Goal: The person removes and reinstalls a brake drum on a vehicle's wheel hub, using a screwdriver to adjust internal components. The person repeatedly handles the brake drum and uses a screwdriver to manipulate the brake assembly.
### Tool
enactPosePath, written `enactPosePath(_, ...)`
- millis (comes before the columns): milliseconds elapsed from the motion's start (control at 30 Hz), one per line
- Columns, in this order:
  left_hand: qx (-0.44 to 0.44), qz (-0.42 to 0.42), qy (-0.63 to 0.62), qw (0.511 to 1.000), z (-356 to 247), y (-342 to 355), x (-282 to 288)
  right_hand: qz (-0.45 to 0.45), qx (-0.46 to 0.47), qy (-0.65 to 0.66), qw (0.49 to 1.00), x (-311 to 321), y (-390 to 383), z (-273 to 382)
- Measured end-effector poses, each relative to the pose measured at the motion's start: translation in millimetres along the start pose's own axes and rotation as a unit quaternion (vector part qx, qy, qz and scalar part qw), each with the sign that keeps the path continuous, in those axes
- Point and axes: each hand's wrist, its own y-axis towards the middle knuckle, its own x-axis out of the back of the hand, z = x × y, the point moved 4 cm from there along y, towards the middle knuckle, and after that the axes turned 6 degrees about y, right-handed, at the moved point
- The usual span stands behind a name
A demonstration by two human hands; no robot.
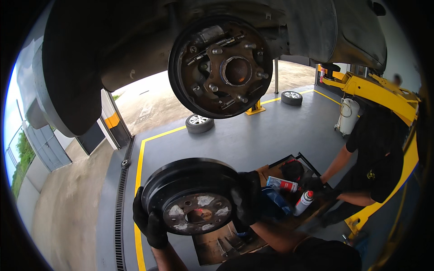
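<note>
Showing below the exposed wheel hub (216, 67), a brake drum (190, 195) is clasped between both gloved hands (153, 226), half curled around its sides.

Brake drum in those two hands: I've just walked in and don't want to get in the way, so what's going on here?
The camera wearer's left hand and right hand, both dark-gloved, hold the brake drum between them by its opposite sides. It is apart from the hub above, whose studs are bare. To the right, a co-worker has both arms out near a spray can. Beyond, two wheels lie on the grey floor.
</note>
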Motion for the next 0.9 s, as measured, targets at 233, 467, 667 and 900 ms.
enactPosePath(233,-0.222,-0.053,-0.116,0.967,-84,143,-151,-0.055,0.269,0.033,0.961,44,201,144)
enactPosePath(467,-0.17,-0.074,-0.124,0.975,-80,193,-206,0.033,0.233,0.124,0.964,52,310,140)
enactPosePath(667,-0.159,-0.093,-0.16,0.97,-60,180,-204,0.031,0.218,0.117,0.968,36,321,129)
enactPosePath(900,-0.168,-0.107,-0.199,0.96,-35,179,-217,0.073,0.237,-0.035,0.968,36,354,143)
